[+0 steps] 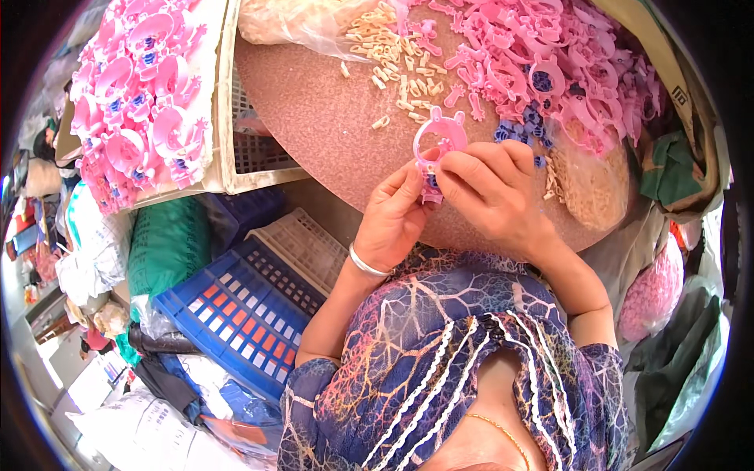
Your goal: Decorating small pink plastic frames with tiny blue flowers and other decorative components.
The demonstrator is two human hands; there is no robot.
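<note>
Our left hand (387, 226) and right hand (499, 192) pinch one pink frame (457, 135); pieces (171, 125) beside the table (314, 102) seem finished, loose parts (381, 51) remain.

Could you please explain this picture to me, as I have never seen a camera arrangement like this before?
Of course. There is no machine here: a person works with two bare hands, the left hand and the right hand. The picture comes from a wide fisheye camera worn on the person's head, looking down, so straight edges bend near the rim.

On the reddish-brown table lie small cream pieces, a heap of pink parts, some blue pieces and a clear bag of cream-coloured bits.

Both hands' fingers hold the lower part of a pink ring-shaped piece with two little ears.
</note>
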